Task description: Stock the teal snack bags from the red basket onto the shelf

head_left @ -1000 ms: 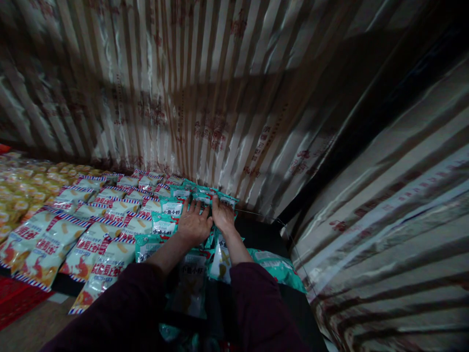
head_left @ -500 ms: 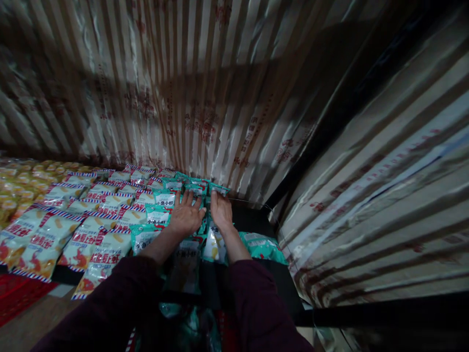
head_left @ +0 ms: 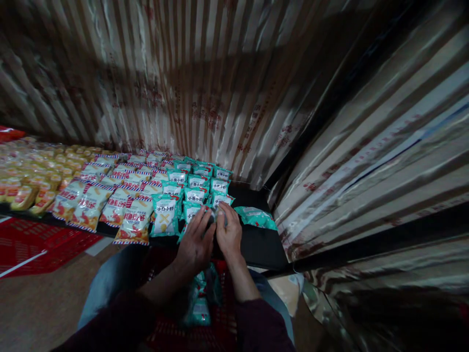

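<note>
Teal snack bags (head_left: 164,215) stand in rows on a black shelf (head_left: 252,244), at the right end of the display. My left hand (head_left: 196,242) is at the front of the middle teal row, its slightly bent fingers over the lower part of a front bag. Close beside it, my right hand (head_left: 229,232) has its fingers extended against the lower edge of the front bag (head_left: 222,198) in the right row. A small greyish patch shows between the fingertips; I cannot make out what it is. Neither hand visibly grips a bag.
Pale bags with striped edges (head_left: 134,220) and yellow packs (head_left: 25,190) fill the shelf leftward. A teal bag (head_left: 256,217) lies flat at right. Below, a red basket (head_left: 220,318) between my knees holds teal bags (head_left: 200,310); another red basket (head_left: 32,244) stands left. Corrugated sheeting (head_left: 220,98) rises behind.
Both hands have drawn back from the rear teal bags to the front of the rows. The view has shifted, bringing the basket and my knees into sight.
</note>
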The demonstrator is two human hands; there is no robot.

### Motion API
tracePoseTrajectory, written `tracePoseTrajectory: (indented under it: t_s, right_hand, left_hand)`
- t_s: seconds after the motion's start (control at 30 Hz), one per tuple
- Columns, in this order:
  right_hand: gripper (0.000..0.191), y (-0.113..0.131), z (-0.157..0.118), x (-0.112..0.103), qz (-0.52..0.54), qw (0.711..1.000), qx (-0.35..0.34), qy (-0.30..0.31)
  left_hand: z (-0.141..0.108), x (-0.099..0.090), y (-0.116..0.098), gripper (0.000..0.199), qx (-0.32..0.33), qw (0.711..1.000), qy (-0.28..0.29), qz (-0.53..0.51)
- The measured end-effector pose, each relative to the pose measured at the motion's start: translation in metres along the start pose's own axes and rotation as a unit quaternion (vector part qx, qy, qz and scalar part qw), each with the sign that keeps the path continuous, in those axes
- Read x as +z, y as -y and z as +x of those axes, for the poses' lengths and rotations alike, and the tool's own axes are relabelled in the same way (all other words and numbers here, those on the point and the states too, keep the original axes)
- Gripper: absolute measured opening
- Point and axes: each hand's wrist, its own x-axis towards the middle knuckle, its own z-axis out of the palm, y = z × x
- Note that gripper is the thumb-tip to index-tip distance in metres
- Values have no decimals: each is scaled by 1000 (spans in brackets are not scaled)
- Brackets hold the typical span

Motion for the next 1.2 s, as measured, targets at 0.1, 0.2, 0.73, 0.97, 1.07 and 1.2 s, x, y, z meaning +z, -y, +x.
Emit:
tracePoseTrajectory:
  t_s: [0.1,0.2,0.73,0.97,1.07,1.2]
  right_hand:
    - [41,1,-45,6,19,998,63,-15]
    - [47,-1,-71,20,29,993,113,27]
    - [55,-6,-68,58,50,989,124,60]
    - [58,-5,-64,63,56,987,127,86]
    - [57,-4,-63,64,52,988,127,73]
    - [58,-4,-63,67,47,988,129,67]
  left_hand:
    - [-50,0,-11,45,-46,998,-18,26]
    - [-76,6,-8,52,-84,995,-4,49]
    - [-76,32,25,68,-95,995,-31,13]
    - [-78,37,33,69,-92,995,-37,2]
    - [-79,39,35,68,-91,995,-50,-3]
    - [-80,39,35,69,-87,995,-50,-11]
